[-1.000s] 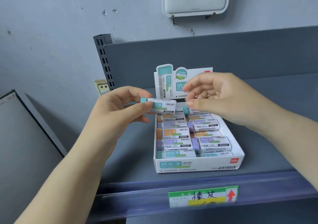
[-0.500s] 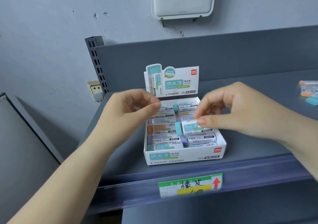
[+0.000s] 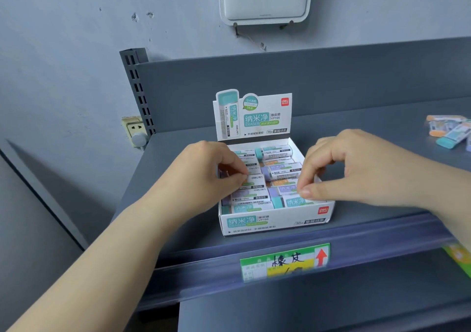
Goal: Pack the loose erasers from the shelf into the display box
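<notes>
Right fingertips [image 3: 304, 192] pinched down on a teal-capped, white-sleeved eraser [image 3: 293, 201] at the front right corner of the white cardboard display box [image 3: 275, 220]; half a second earlier held just above the rows, now seated in the front row. Left fingertips [image 3: 240, 177] curled onto a white-sleeved eraser [image 3: 254, 181] in the left column, pressed in among its neighbours rather than carried high as a second ago. Outward: right hand [image 3: 356, 168] arched over the box's right wall, left hand [image 3: 204, 176] over its left wall. Both erasers delivered, by the look of it; release not yet made. Box nearly full, parked near the front edge of the grey metal shelf [image 3: 178, 217]. More work waiting, though: a small heap of loose orange- and teal-capped erasers [image 3: 451, 131] well apart, towards the shelf's right edge. Likely next, a reach that way.
</notes>
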